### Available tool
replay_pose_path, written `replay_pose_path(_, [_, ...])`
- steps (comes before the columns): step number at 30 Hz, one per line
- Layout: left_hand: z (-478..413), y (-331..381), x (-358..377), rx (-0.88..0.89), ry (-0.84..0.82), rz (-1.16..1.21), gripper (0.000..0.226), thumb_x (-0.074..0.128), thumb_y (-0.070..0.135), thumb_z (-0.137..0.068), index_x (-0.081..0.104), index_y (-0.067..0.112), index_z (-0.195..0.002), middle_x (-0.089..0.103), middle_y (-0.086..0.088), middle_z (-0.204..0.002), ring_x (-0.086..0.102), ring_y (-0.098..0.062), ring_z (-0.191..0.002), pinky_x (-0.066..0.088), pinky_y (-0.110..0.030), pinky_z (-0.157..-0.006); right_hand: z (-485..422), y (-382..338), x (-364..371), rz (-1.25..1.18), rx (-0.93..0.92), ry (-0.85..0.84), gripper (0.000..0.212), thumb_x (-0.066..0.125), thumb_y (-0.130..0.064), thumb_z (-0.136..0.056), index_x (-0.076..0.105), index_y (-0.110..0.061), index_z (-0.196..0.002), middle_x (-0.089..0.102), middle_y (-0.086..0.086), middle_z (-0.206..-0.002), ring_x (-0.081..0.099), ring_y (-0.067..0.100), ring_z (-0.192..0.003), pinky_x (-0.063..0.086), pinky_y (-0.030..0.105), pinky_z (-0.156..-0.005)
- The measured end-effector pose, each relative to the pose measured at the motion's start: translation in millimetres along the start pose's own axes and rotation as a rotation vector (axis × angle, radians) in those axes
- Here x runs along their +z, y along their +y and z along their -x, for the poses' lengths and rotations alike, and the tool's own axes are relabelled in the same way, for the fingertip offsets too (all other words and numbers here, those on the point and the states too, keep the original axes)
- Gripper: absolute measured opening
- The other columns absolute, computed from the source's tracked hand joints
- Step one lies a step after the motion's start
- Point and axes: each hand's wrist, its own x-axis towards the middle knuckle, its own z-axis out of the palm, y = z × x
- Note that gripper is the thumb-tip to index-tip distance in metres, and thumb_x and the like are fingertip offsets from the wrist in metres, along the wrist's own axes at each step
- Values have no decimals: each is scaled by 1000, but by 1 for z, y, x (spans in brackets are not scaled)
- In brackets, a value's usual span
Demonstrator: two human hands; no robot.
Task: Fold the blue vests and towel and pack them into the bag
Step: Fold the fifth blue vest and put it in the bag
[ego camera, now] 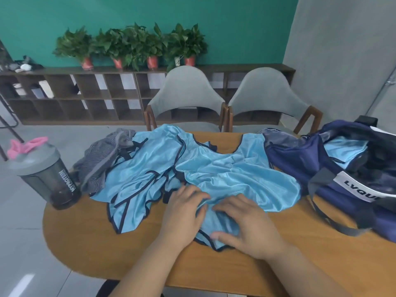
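Light blue vests with dark trim lie crumpled across the wooden table. One vest is spread in the middle, another vest is bunched to its left. My left hand and my right hand lie on the near hem of the middle vest, fingers bent into the cloth. A grey striped towel lies heaped at the left of the pile. The navy bag stands open at the right with a folded blue vest inside.
A dark shaker bottle with a pink loop stands at the table's left edge. Two grey chairs face the far side. Behind them runs a low shelf with potted plants on top.
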Motion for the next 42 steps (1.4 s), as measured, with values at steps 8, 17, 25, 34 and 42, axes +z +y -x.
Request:
replay_pose_path(8, [3,1,-7,-132,-94,263,34,53,54,-105,64,39,-133,46,27,-139,49,1,-131,54,-31,-96,-7,21,12,-91,192,109,20,67,-50,-96,74,-33,-102,62,-23,-101,56,2,-97,49,30,-89])
replay_pose_path(17, [6,13,-12,-20,-101,95,42,59,47,-104,60,32,-143,62,16,-138,49,-3,-130,40,-28,-112,-4,13,-5,-384,389,114,16,61,-44,-103,66,-35,-90,66,-17,-78,63,9,-75,45,23,-68])
replay_pose_path(25, [8,5,-11,-145,100,166,19,60,36,-104,71,24,-114,70,16,-101,61,-6,-93,53,-36,-86,-3,6,-10,-415,383,152,13,60,-43,-103,68,-37,-94,70,-17,-86,65,12,-81,52,30,-74])
replay_pose_path(34, [6,-3,-12,-316,289,72,18,58,23,-103,64,20,-120,68,9,-103,65,-14,-95,55,-41,-86,-2,1,1,33,143,4,36,65,-58,-95,65,-40,-126,61,-21,-111,58,6,-103,49,33,-93])
replay_pose_path(42, [7,21,-9,276,23,-96,60,69,17,-91,53,22,-148,48,3,-154,40,-20,-147,26,-43,-126,-2,9,4,-95,253,157,12,65,-29,-101,70,-31,-112,69,-21,-98,62,2,-91,52,29,-82])
